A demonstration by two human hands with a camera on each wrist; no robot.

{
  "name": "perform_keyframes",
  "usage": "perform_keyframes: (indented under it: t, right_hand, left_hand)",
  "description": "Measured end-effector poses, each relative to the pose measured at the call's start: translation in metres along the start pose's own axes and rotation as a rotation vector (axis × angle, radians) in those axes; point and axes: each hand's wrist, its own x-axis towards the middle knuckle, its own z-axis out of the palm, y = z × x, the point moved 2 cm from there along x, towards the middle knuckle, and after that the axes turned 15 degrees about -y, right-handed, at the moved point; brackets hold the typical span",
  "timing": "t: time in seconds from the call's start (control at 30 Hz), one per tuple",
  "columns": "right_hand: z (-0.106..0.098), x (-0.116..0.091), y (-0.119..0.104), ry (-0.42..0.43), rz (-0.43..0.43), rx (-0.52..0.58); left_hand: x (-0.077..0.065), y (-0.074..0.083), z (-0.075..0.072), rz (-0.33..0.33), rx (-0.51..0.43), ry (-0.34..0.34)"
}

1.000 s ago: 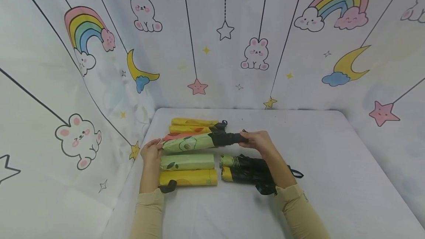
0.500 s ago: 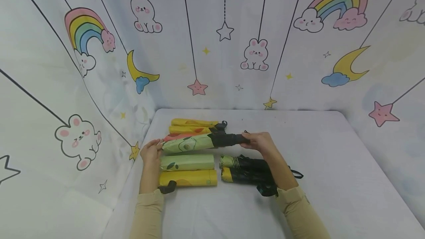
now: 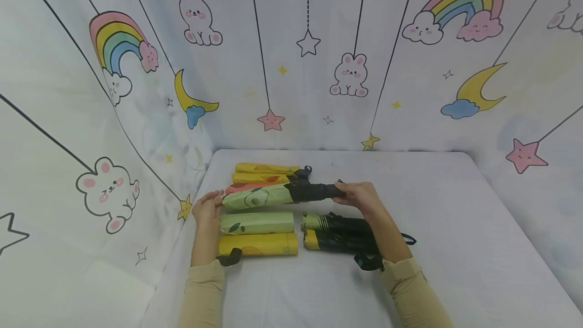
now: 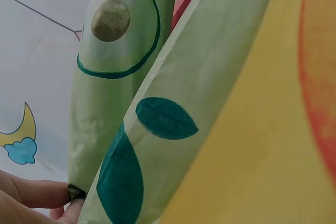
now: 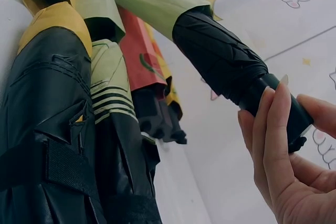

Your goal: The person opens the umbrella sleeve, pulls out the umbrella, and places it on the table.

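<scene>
Right hand (image 3: 363,199) shifted slightly rightward; black handle (image 3: 329,191) now reaches farther from held green cover (image 3: 257,198).

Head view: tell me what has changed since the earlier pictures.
The right hand has edged rightward, carrying the black end of the avocado-print umbrella a little the same way. Nothing was newly taken or let go: each hand keeps its grip. The left hand, the leaf-print cover and the yellow cover stayed where they were.

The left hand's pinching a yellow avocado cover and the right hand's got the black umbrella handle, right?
The avocado cover is green, not yellow, in the left wrist view. The left hand pinches it; the right hand holds the black handle.
</scene>
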Motion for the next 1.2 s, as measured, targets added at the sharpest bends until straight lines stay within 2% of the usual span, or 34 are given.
perform_keyframes:
  t: [0.33, 0.87, 1.07, 1.2]
  right_hand:
    - [-0.005, -0.005, -0.001, 0.005, -0.002, 0.027]
    - [-0.016, -0.015, 0.0, 0.02, -0.023, 0.038]
    - [-0.02, -0.02, -0.001, 0.025, -0.034, 0.073]
    - [-0.022, -0.023, -0.003, 0.027, -0.052, 0.057]
  left_hand:
    - [-0.005, 0.006, 0.004, -0.031, 0.021, 0.004]
    - [-0.003, 0.004, 0.001, 0.009, -0.086, 0.014]
    - [-0.003, 0.004, 0.0, 0.004, -0.067, 0.015]
    - [-0.003, 0.004, 0.0, -0.003, -0.066, 0.021]
